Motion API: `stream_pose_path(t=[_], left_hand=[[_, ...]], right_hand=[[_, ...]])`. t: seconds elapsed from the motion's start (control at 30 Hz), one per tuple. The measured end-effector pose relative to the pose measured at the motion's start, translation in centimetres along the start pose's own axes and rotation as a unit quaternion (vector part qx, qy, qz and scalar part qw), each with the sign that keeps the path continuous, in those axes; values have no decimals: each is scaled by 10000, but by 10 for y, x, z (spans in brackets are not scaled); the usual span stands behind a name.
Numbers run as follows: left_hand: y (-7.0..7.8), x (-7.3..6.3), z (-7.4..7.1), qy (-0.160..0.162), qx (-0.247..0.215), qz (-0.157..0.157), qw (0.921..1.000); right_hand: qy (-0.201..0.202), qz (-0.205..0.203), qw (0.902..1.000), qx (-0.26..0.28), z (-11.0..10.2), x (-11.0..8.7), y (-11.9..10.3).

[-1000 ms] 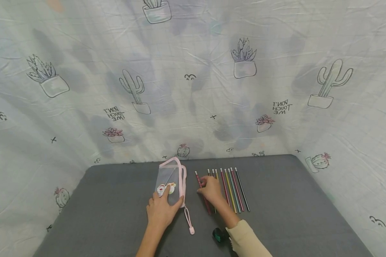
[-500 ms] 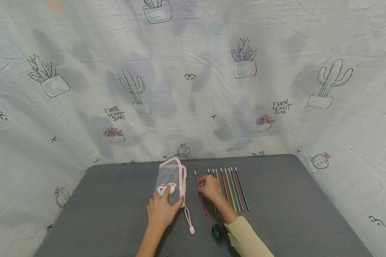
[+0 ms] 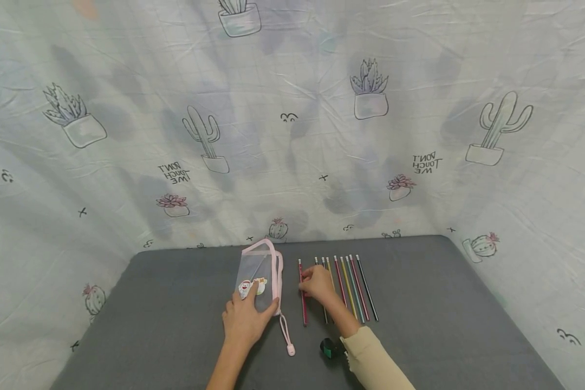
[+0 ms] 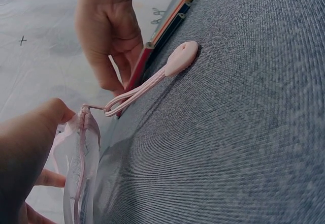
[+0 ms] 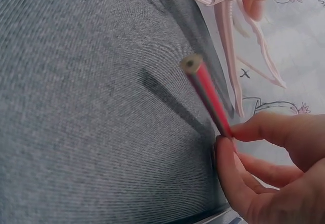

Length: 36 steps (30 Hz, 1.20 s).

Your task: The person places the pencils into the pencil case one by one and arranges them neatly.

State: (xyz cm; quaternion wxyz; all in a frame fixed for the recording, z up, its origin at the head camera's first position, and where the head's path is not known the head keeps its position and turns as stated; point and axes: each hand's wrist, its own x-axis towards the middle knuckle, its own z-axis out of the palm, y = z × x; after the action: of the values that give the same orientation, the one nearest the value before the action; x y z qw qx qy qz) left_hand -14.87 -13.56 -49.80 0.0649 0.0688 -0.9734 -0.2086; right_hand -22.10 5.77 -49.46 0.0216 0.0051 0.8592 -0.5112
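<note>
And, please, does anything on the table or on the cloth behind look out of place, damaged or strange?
One oddity: the lettering on the cloth backdrop looks reversed, as if seen from the wrong side, though the cactus drawings stand upright. I see no spill or damage to the pencils or the pouch.

The backdrop (image 3: 302, 151) bears one lettering (image 3: 175, 172) twice, once at left and once at right: DON'T TOUCH ME, in three lines, reversed as in a mirror. Small X-shaped marks (image 3: 323, 177) stand on it too. The pouch's (image 3: 251, 265) sticker (image 3: 261, 286) has letters too small to read.
</note>
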Motion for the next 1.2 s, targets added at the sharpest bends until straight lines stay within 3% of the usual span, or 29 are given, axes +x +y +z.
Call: stream_pose_path(t=[0.5,1.2], left_hand=[[0,0,1,32,-34,50,10000],[-1,0,1,90,4,71,9999]], right_hand=[[-66,334,9946,980,2,-2,2],[-80,256,9918,1248,2,6,-13]])
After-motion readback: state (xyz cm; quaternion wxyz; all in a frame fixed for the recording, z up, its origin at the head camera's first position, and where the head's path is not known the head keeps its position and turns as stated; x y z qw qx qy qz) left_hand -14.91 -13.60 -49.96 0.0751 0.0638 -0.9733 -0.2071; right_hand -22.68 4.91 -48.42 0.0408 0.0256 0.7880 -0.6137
